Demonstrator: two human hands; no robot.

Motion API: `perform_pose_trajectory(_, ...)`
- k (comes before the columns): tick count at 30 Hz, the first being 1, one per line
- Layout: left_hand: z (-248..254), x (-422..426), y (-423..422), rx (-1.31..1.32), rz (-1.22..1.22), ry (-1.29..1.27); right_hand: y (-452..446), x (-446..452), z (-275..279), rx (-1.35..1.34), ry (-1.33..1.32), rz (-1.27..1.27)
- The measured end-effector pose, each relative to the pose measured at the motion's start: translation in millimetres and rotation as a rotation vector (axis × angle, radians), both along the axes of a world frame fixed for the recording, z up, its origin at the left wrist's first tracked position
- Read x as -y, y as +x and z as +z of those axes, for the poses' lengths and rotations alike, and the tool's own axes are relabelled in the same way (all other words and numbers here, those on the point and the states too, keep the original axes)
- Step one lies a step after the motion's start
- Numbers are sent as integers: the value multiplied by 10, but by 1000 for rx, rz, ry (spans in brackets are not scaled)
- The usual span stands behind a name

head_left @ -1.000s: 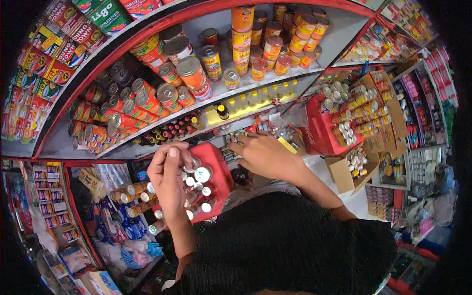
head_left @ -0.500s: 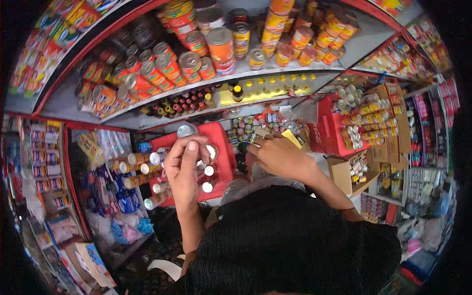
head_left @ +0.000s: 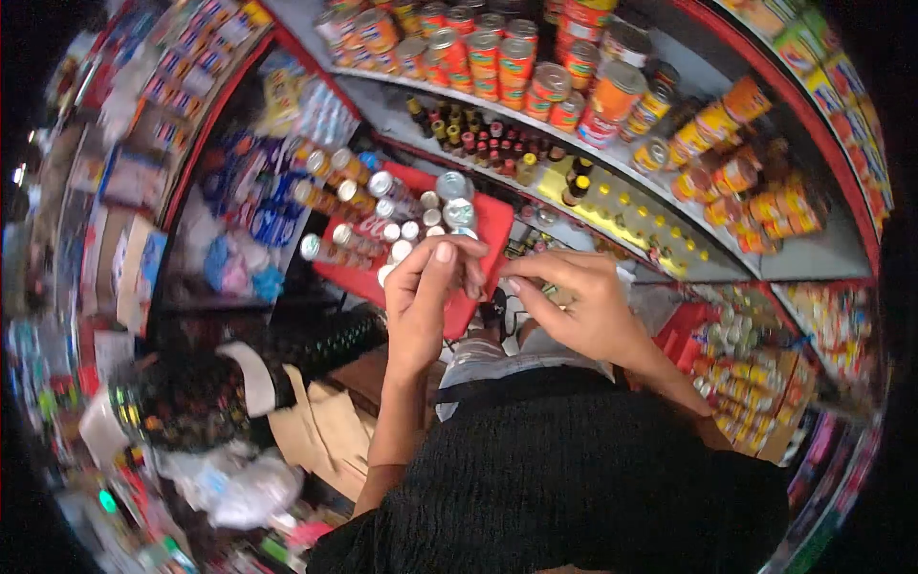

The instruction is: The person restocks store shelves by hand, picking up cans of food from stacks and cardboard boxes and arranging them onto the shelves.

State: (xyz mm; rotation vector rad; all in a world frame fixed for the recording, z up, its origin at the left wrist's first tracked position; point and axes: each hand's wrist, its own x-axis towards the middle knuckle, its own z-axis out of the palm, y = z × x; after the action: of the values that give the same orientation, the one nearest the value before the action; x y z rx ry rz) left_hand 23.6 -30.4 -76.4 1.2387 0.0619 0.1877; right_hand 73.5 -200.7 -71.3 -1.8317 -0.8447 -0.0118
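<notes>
My left hand (head_left: 430, 292) is raised in front of my body, its fingers curled and the thumb lying against them. Whatever may be inside that hand is hidden. Close to its right, my right hand (head_left: 579, 301) has thumb and fingertips drawn together in a pinch; anything between them is too small to make out. Beyond my left hand stands a red plastic table (head_left: 494, 225). Drink cans (head_left: 359, 239) and white-topped containers (head_left: 409, 231) crowd its top, and a larger tin (head_left: 453, 185) stands near its back edge.
A shelf holds rows of orange-labelled tins (head_left: 484, 67), with dark bottles (head_left: 469, 143) and yellow-capped bottles (head_left: 622, 206) below. At right, more tins (head_left: 741, 387) sit by a cardboard box (head_left: 796, 387). Cardboard (head_left: 320, 430) and a plastic bag (head_left: 234, 488) lie lower left.
My view has turned left and tilted, bringing the cardboard and plastic bag in at lower left. My right hand has come back from the goods beyond the table to beside my left hand.
</notes>
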Motion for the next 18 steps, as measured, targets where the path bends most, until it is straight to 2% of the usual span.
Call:
perform_pose_trajectory(1, -8, 44, -116, -16, 45, 0, -22, 24, 23, -84, 76, 65)
perform_pose_trajectory(2, -29, 87, -233, -19, 100, -4, -51, 68, 11, -90, 70, 119)
perform_pose_trajectory(5, -69, 284, -537, -88, 251, -34, -100, 269, 32, -331, 3, 272)
perform_pose_trajectory(8, -160, 585, -797, -137, 380, -107, -149, 448, -187, -441, 9, 402)
perform_pose_trajectory(11, -113, 887, -1073, -214, 485, -83, -268, 540, -427, -487, -7, 423)
perform_pose_trajectory(14, -103, 1088, -1278, -191, 547, -105, -356, 623, -336, -608, -33, 540)
perform_pose_trajectory(18, -117, 1301, -1370, -144, 633, -159, -392, 752, -126, -525, -72, 687)
